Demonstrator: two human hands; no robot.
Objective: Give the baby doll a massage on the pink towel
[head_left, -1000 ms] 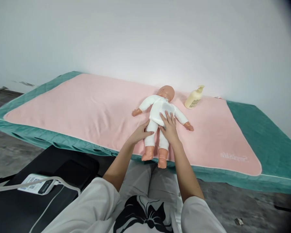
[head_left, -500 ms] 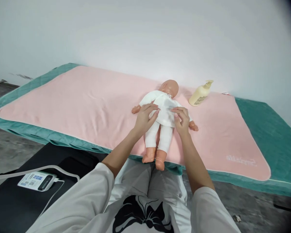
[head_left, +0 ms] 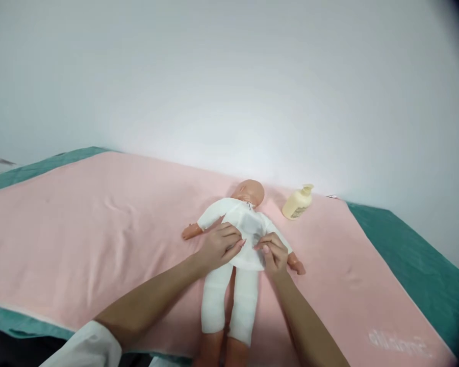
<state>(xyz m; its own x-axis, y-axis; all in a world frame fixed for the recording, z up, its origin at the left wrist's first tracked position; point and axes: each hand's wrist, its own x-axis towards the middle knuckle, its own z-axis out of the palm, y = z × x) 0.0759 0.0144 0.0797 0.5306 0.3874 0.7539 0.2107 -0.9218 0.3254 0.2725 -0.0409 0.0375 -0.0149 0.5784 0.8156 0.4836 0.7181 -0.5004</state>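
Observation:
A baby doll point(head_left: 250, 192) with a bald head lies on the pink blanket, feet toward me. It wears a white shirt point(head_left: 233, 211) and white leggings point(head_left: 214, 300). A greyish patch shows on the shirt's upper middle. My left hand point(head_left: 222, 247) is over the shirt's left side, fingers curled and the thumb pressed toward the forefinger on the cloth. On the other side my right hand point(head_left: 274, 253) pinches at the shirt with bent fingers. The fingertips partly hide the cloth between them. The doll's feet are cut off by the lower edge.
Beyond the doll, to the right of its head, stands a cream pump bottle point(head_left: 297, 204). The pink blanket point(head_left: 80, 234) lies over a green padded cover point(head_left: 401, 239). A pale wall point(head_left: 214, 76) rises behind the far edge.
My view has tilted up and come closer, so the doll sits lower and larger. My fingers have curled in, and both hands are nearer to each other on the shirt.

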